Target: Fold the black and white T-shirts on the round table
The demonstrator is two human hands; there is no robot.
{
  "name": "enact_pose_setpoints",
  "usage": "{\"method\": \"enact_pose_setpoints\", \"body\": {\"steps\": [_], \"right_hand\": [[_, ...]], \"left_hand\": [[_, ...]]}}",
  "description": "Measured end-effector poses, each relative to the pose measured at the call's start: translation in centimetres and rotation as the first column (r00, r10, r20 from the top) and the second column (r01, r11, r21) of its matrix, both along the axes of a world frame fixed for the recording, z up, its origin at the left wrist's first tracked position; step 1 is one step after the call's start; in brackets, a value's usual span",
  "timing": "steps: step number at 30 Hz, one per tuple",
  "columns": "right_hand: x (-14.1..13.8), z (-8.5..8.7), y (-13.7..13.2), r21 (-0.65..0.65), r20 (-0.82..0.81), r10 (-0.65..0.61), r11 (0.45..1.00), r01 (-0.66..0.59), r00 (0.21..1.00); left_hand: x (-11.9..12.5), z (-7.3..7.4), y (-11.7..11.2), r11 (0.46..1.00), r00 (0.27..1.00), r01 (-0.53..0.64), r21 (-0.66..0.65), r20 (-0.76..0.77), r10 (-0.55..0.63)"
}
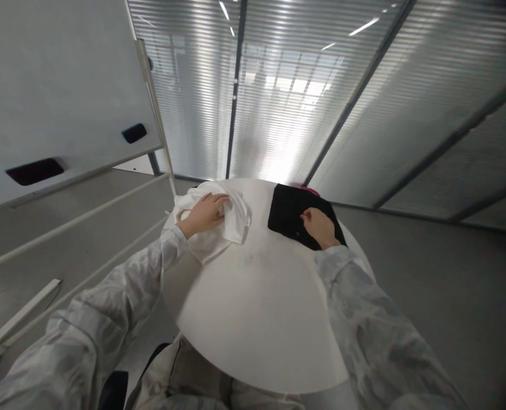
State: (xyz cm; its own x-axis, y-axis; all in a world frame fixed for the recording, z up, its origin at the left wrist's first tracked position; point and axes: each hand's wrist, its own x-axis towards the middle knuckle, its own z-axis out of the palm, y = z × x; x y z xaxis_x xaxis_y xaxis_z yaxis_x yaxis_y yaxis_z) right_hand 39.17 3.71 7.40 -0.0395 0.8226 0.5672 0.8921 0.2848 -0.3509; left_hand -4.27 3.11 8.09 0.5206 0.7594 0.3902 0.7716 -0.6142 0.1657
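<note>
My left hand (205, 213) lies on a crumpled white cloth (235, 219) at the far left of a round white table (256, 307), its fingers curled into the fabric. On a folded black garment (284, 210) at the far right of the table rests my right hand (319, 226), fingers bent and pressing the fabric. A sliver of pink cloth (308, 189) shows behind the black garment. Both arms wear pale grey sleeves.
A whiteboard on a stand (65, 85) leans at the left, with two dark erasers (134, 132) on it. Glass walls with blinds (321, 85) run behind the table. Grey floor (427, 267) surrounds it. My lap shows under the near table edge.
</note>
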Motion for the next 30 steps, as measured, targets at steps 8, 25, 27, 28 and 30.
{"method": "enact_pose_setpoints", "body": {"steps": [8,25,27,28,30], "right_hand": [[-2.6,10.6,6.2,0.361,-0.234,0.098,0.933,-0.007,0.967],[-17.9,16.9,6.6,0.442,-0.351,0.720,0.691,-0.572,0.598],[-16.1,15.0,6.6,0.363,-0.319,0.683,0.729,-0.581,0.657],[-14.8,13.8,6.4,0.299,-0.289,0.635,0.771,-0.563,0.716],[-11.7,11.1,5.8,0.114,-0.165,0.470,0.883,-0.456,0.867]], "left_hand": [[3.0,2.1,-0.8,0.986,0.833,0.167,0.032,0.530,-0.158],[4.8,8.2,5.1,0.977,0.394,-0.078,0.201,0.906,-0.155],[2.6,7.8,5.8,0.953,0.444,-0.197,0.230,0.888,-0.123],[1.5,7.4,6.0,0.941,0.479,-0.257,0.221,0.875,-0.075],[-0.6,6.2,6.1,0.927,0.591,-0.349,0.137,0.800,0.105]]}}
